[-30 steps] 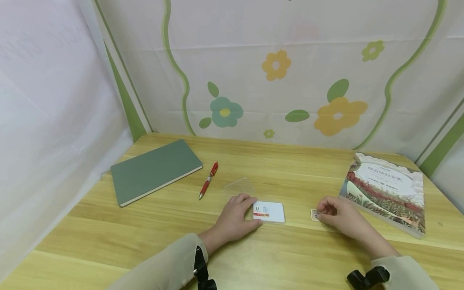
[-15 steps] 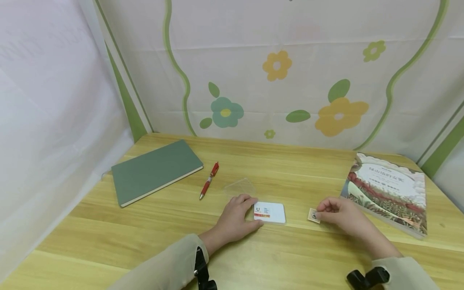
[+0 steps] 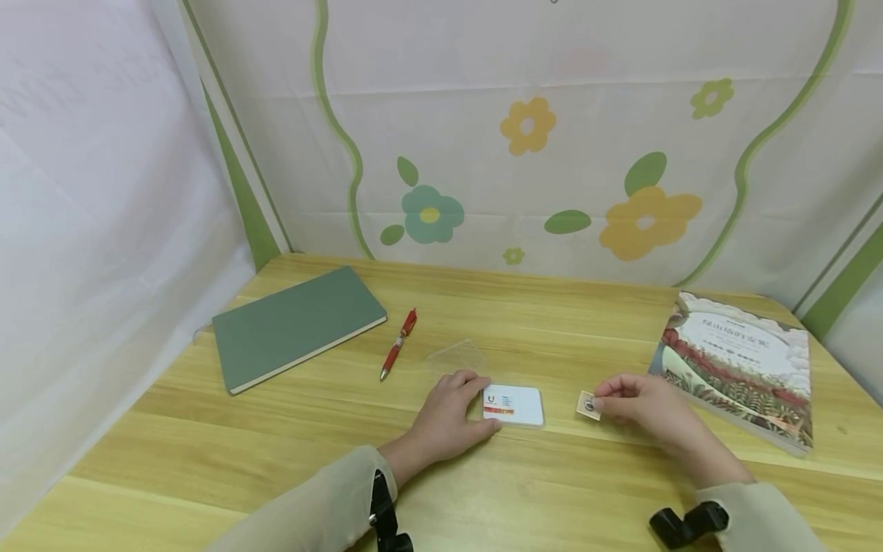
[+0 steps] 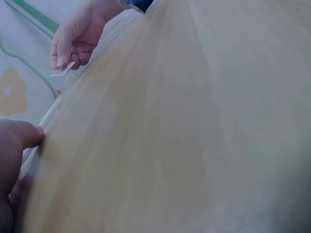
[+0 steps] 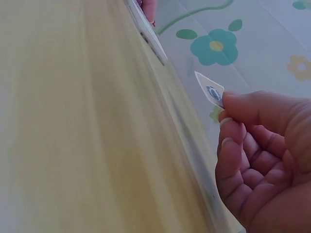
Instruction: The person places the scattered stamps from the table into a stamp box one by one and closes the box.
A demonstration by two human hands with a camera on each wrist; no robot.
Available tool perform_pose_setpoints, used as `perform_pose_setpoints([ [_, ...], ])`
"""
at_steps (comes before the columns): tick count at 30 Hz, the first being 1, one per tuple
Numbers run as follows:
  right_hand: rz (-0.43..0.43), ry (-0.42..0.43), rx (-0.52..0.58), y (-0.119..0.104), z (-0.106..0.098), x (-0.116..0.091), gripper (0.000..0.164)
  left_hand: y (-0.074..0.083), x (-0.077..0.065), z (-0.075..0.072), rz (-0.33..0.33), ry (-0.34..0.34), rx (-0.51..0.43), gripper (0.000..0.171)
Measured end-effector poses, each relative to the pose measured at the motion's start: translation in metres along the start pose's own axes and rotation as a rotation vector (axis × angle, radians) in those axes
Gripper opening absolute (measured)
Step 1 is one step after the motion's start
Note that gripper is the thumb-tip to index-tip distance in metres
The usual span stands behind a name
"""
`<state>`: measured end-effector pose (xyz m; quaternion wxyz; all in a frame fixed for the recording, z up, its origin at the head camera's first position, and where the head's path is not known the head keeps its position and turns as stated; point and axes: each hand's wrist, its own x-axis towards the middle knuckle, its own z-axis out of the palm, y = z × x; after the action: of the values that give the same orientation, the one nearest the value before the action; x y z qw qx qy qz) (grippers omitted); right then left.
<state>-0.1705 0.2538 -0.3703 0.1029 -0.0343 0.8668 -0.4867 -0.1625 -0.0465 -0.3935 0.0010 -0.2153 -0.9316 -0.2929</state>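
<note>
In the head view my left hand lies at the left end of a flat white card case. Its thumb and forefinger hold the case by two opposite edges. The case carries a small printed label with a red strip. To the right, my right hand pinches a small postage stamp between thumb and fingertips. The right wrist view shows the stamp tilted, with a dark round print and a jagged edge, raised off the table. Behind the left hand lies a clear plastic piece, partly hidden.
A green notebook lies at the left, with a red pen beside it. An illustrated book is at the right, close behind the right hand. The wooden table meets a flowered cloth at its back edge.
My right hand has moved slightly left with the stamp, which has turned and shows more of its print. The left hand and the card case have stayed in place.
</note>
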Motion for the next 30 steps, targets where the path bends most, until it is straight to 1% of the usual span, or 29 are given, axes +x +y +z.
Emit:
perform_pose_setpoints([
  [6, 0.003, -0.005, 0.079, -0.002, 0.006, 0.004, 0.033, -0.001, 0.000, 0.000, 0.000, -0.001, -0.001, 0.060],
  [13, 0.019, -0.009, 0.111, -0.008, 0.015, 0.009, 0.034, -0.001, -0.001, 0.001, 0.006, 0.004, 0.003, 0.059],
  [20, 0.000, -0.056, 0.161, -0.015, 0.025, 0.015, 0.032, -0.001, -0.001, 0.000, 0.008, 0.007, 0.005, 0.058],
  [30, 0.013, -0.097, 0.244, -0.020, 0.039, 0.022, 0.027, 0.000, -0.001, 0.000, 0.009, 0.000, 0.015, 0.058],
])
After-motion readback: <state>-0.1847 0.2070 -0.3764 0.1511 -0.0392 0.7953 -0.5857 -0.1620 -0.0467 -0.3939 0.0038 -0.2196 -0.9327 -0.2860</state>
